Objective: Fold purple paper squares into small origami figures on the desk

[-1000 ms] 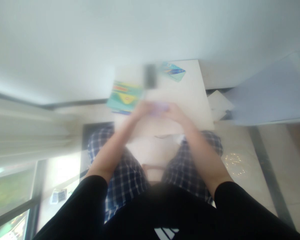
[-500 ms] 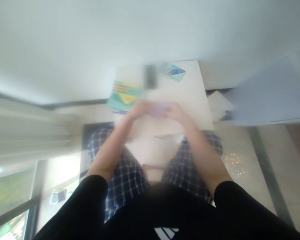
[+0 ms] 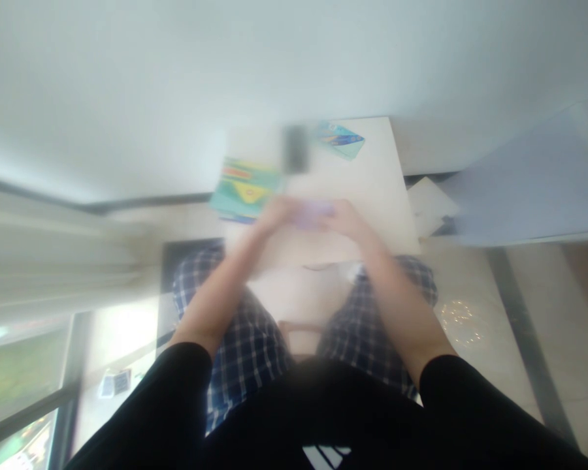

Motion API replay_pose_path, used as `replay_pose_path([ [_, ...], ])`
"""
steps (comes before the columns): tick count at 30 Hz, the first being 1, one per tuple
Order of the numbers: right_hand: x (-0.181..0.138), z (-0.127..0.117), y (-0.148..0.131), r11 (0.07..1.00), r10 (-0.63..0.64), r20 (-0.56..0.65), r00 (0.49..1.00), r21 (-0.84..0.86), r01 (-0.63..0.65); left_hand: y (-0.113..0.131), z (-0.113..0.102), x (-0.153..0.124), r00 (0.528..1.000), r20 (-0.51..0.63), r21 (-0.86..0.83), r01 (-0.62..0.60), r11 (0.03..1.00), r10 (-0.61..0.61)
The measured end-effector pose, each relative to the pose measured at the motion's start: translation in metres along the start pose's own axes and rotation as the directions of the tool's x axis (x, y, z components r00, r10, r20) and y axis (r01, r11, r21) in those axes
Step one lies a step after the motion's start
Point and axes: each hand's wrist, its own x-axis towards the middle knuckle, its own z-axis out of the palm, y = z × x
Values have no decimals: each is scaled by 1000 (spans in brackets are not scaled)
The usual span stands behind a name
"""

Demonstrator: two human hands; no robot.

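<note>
Between my two hands, over the near half of a white table [image 3: 372,189], is a small light-purple item [image 3: 314,214]; blur hides its kind. My left hand [image 3: 280,212] closes on its left side, and my right hand [image 3: 342,217] closes on its right. Single fingers do not show clearly. Just beyond and left of my left hand lies a green and yellow booklet or packet [image 3: 245,190]. A dark rectangular object [image 3: 295,149], blurred, is farther back in the middle of the tabletop.
A blue-green packet or card [image 3: 343,140] lies near the table's back edge. The table stands against a pale wall [image 3: 294,59]. At the right is a lilac-grey panel [image 3: 534,176], with a white square piece [image 3: 430,205] beside it. A curtain [image 3: 53,254] hangs at the left.
Both hands stay around the purple item in nearly the same place. Its outline differs slightly between my fingers. The other things on the table have not moved.
</note>
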Motion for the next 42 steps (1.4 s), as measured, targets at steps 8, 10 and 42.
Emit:
replay_pose_path([
  [8,0,-2,-1,999,8,-26,1000,-45,-9,6,0,0,999,-21,0,25,1000,-25],
  [10,-1,-1,-2,998,2,-36,999,-66,-5,5,-1,-1,1000,-13,30,-27,999,27],
  [42,-1,-2,-1,999,26,3,1000,31,-26,-1,-3,2,997,11,-50,-74,996,75],
])
